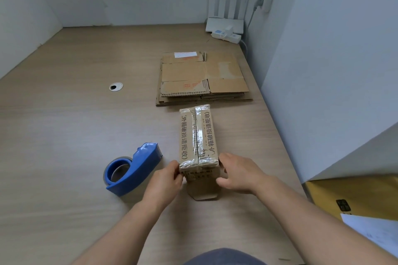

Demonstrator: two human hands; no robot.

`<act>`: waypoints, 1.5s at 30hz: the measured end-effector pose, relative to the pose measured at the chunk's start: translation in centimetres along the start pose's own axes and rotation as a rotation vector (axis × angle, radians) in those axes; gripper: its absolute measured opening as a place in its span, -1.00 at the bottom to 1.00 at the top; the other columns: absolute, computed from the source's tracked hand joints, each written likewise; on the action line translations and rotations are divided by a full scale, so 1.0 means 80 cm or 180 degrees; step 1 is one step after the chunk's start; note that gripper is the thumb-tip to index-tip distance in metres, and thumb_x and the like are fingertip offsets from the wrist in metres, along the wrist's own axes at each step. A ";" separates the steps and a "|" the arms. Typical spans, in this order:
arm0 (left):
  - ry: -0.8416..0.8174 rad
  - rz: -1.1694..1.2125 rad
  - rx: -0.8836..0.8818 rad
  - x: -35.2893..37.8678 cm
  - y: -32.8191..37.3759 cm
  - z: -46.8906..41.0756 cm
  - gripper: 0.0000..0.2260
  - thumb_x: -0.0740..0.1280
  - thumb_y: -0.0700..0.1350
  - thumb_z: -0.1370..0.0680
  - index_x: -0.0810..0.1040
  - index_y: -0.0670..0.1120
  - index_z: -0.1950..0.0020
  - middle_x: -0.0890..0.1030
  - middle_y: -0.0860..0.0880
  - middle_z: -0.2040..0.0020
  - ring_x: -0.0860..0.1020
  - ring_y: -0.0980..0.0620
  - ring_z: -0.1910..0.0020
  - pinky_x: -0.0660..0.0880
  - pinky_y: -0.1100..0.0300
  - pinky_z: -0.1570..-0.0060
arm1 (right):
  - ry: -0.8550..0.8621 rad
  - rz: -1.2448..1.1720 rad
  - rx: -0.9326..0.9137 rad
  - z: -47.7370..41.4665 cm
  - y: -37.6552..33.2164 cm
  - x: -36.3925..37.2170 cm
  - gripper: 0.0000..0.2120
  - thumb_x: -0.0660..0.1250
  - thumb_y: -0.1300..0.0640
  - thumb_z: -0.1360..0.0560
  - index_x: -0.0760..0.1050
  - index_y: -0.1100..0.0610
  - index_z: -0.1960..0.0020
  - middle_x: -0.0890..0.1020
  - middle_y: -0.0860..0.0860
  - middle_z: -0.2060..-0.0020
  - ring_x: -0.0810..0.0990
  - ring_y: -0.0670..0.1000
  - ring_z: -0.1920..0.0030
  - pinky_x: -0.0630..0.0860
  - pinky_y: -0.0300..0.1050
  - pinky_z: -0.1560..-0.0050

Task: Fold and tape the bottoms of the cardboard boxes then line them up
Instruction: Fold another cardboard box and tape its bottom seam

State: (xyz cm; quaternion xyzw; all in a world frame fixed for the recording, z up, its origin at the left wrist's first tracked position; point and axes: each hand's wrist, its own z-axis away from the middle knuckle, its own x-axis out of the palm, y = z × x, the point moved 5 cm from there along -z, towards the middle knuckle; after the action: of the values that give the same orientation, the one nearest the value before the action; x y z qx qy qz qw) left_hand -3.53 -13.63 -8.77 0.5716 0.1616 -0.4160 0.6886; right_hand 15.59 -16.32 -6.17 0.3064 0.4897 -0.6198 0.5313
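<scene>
- Box (197, 135) stands mid-table (64, 135) with its taped bottom up and its long axis running 12 to 6 o'clock. Shiny clear tape covers the centre seam and wraps over both ends.
- Left grip (170, 175) pinches the near left corner of the box, at its 7 o'clock. Right grip (239, 175) clasps the near right corner at 5 o'clock, thumb on the end face.
- Loose flap (204, 191) hangs below the near end and touches the table.
- Handling, judged: empty small carton, so likely light. The walls are stiff enough along the edges but would dent if squeezed mid-panel. The tape film looks slick, so bare cardboard gives the better hold.
- Best hold, judged: both side walls near the corners, as now, away from the hanging flap. Lifting by the flap could tear or bend it.
- Tape dispenser (133, 168) is blue and lies at 8 o'clock of the box, just beside the left grip.
- Stack of flat cardboard (202, 77) lies at 12 o'clock of the box, near it but apart; likely the next boxes to fold.
- Router (225, 24) and power strip (226, 35) sit in the far corner at 1 o'clock.
</scene>
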 end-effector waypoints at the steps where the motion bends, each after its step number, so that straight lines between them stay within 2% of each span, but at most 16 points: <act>1: 0.0008 0.0010 0.0000 -0.002 -0.001 0.001 -0.90 0.24 -0.10 -0.59 0.51 -0.02 -0.08 0.64 0.02 0.04 0.60 0.05 0.08 0.58 0.03 0.01 | -0.0035 -0.0251 -0.0031 0.002 0.004 0.000 -0.72 0.29 0.02 -0.47 0.41 0.13 -0.13 0.53 0.04 -0.10 0.52 0.08 -0.10 0.39 -0.12 0.04; 3: 0.0030 0.0092 0.0015 -0.007 -0.004 0.002 -0.87 0.24 -0.10 -0.60 0.50 0.03 -0.12 0.63 0.08 0.01 0.59 0.14 0.05 0.57 0.14 0.01 | 0.0087 -0.0854 -0.0012 0.005 0.014 -0.003 -0.80 0.27 0.14 -0.49 0.50 0.17 -0.10 0.59 0.06 -0.06 0.54 0.08 -0.06 0.44 -0.13 -0.01; 6: 0.0083 0.0155 0.0129 -0.013 -0.004 0.004 -0.87 0.25 -0.10 -0.60 0.52 0.06 -0.12 0.64 0.11 0.02 0.58 0.20 0.07 0.56 0.20 0.04 | 0.0260 -0.1243 -0.0009 0.007 0.020 -0.008 -0.84 0.25 0.15 -0.55 0.57 0.18 -0.01 0.65 0.08 0.07 0.57 0.08 0.03 0.44 -0.11 0.01; 13: -0.0094 -0.0090 0.0196 -0.018 -0.005 0.002 -0.86 0.19 -0.10 -0.62 0.54 0.01 -0.05 0.63 0.05 0.11 0.59 0.08 0.11 0.57 0.05 0.02 | -0.0018 -0.1123 -0.0169 0.002 0.015 -0.011 -0.74 0.20 0.13 -0.58 0.60 0.23 0.14 0.67 0.09 0.16 0.60 0.06 0.09 0.48 -0.10 0.03; 17: -0.0146 -0.0099 0.0258 -0.022 -0.003 -0.002 -0.87 0.20 -0.06 -0.63 0.54 0.04 -0.03 0.61 0.10 0.11 0.57 0.12 0.11 0.56 0.12 0.01 | -0.0090 -0.0712 -0.0311 0.001 0.009 -0.014 -0.67 0.22 0.00 -0.59 0.45 0.02 0.34 0.51 -0.08 0.40 0.42 -0.08 0.34 0.31 -0.13 0.23; 19: -0.0137 -0.0145 0.0284 -0.021 -0.001 -0.003 -0.87 0.21 -0.06 -0.62 0.55 0.04 -0.02 0.61 0.13 0.11 0.56 0.14 0.12 0.54 0.20 0.06 | 0.0016 -0.0295 -0.0397 -0.003 0.005 -0.011 -0.69 0.20 -0.05 -0.59 0.53 0.07 0.24 0.60 0.01 0.27 0.47 0.01 0.27 0.23 -0.15 0.23; 22: -0.0096 -0.0289 0.0296 -0.015 -0.003 -0.004 -0.85 0.22 -0.06 -0.62 0.58 -0.01 -0.02 0.61 0.11 0.10 0.57 0.15 0.15 0.52 0.27 0.14 | 0.0386 0.0107 -0.0381 -0.009 0.004 0.001 -0.62 0.08 -0.10 -0.61 0.55 0.13 0.04 0.65 0.11 0.03 0.55 0.16 0.00 0.22 -0.14 0.20; 25: -0.0010 -0.0208 0.0273 -0.011 -0.010 -0.003 -0.87 0.25 -0.04 -0.60 0.58 0.00 0.00 0.63 0.08 0.14 0.58 0.14 0.18 0.56 0.19 0.13 | 0.0658 0.0049 -0.0425 -0.008 0.004 0.012 -0.48 -0.10 -0.14 -0.46 0.53 0.15 0.10 0.65 0.12 0.04 0.56 0.18 0.00 0.22 -0.14 0.20; 29: -0.0004 -0.0158 0.0319 -0.009 -0.009 -0.002 -0.91 0.30 -0.03 -0.58 0.58 0.02 0.02 0.62 0.10 0.19 0.57 0.15 0.23 0.50 0.32 0.24 | 0.0956 -0.0132 -0.0593 -0.010 0.010 0.018 -0.40 -0.19 -0.17 -0.42 0.52 0.15 0.13 0.65 0.13 0.10 0.57 0.18 0.07 0.27 -0.13 0.20; 31: 0.0079 -0.0115 0.0298 -0.008 -0.007 -0.004 -0.91 0.29 -0.05 -0.58 0.57 -0.02 0.04 0.63 0.09 0.16 0.56 0.14 0.24 0.50 0.31 0.25 | 0.1057 -0.0295 -0.0669 -0.009 0.010 0.019 -0.33 -0.24 -0.21 -0.35 0.53 0.18 0.19 0.65 0.17 0.17 0.59 0.20 0.15 0.28 -0.13 0.22; 35: 0.0253 -0.0041 0.0278 0.000 -0.002 -0.009 -0.93 0.29 -0.10 -0.58 0.52 -0.03 0.10 0.60 0.08 0.16 0.52 0.17 0.21 0.45 0.32 0.26 | 0.1024 -0.0227 -0.0619 -0.014 0.008 0.017 -0.35 -0.22 -0.18 -0.34 0.53 0.18 0.19 0.65 0.18 0.22 0.60 0.20 0.22 0.37 -0.12 0.24; 37: 0.0328 -0.0006 0.0264 0.005 -0.001 -0.010 -0.96 0.29 -0.12 -0.57 0.52 -0.03 0.07 0.60 0.09 0.11 0.52 0.17 0.18 0.41 0.37 0.27 | 0.0942 -0.0064 -0.0533 -0.014 0.008 0.019 -0.44 -0.14 -0.14 -0.39 0.53 0.17 0.24 0.65 0.14 0.30 0.60 0.17 0.31 0.43 -0.13 0.32; 39: 0.0343 0.0073 0.0232 0.009 0.000 -0.010 -0.97 0.30 -0.11 -0.57 0.51 0.00 0.02 0.60 0.11 0.00 0.55 0.13 0.07 0.43 0.36 0.19 | 0.0953 0.0035 -0.0458 -0.011 0.009 0.020 -0.55 -0.04 -0.09 -0.42 0.51 0.16 0.28 0.63 0.10 0.37 0.59 0.14 0.39 0.43 -0.17 0.43; 40: 0.0334 0.0113 0.0208 0.011 0.001 -0.011 -0.94 0.31 -0.11 -0.56 0.49 0.02 -0.02 0.60 0.11 -0.05 0.56 0.10 0.01 0.46 0.32 0.11 | 0.0936 0.0057 -0.0463 -0.011 0.009 0.021 -0.55 -0.03 -0.09 -0.44 0.53 0.17 0.23 0.64 0.11 0.31 0.61 0.15 0.32 0.45 -0.14 0.40; 43: 0.0186 0.0043 0.0140 0.014 -0.004 -0.009 -0.86 0.32 -0.11 -0.55 0.47 0.04 -0.09 0.60 0.10 -0.12 0.56 0.06 -0.08 0.51 0.18 -0.02 | 0.0791 0.0126 -0.0383 -0.013 0.012 0.022 -0.64 0.06 -0.02 -0.56 0.50 0.21 -0.05 0.62 0.15 -0.03 0.56 0.20 -0.03 0.43 -0.03 0.08; 45: 0.0045 -0.0148 0.0140 0.013 -0.007 -0.009 -0.82 0.30 -0.11 -0.57 0.47 0.04 -0.16 0.60 0.08 -0.14 0.56 0.06 -0.09 0.53 0.12 -0.07 | 0.0798 0.0020 -0.0326 -0.010 0.008 0.018 -0.58 0.02 -0.06 -0.52 0.50 0.22 -0.05 0.61 0.17 -0.04 0.56 0.21 -0.03 0.43 -0.04 0.08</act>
State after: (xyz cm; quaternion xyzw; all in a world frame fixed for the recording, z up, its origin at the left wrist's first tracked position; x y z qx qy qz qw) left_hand -3.16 -13.41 -10.09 0.5856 0.1706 -0.4312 0.6648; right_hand 15.74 -16.05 -7.91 0.3555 0.5822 -0.5491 0.4828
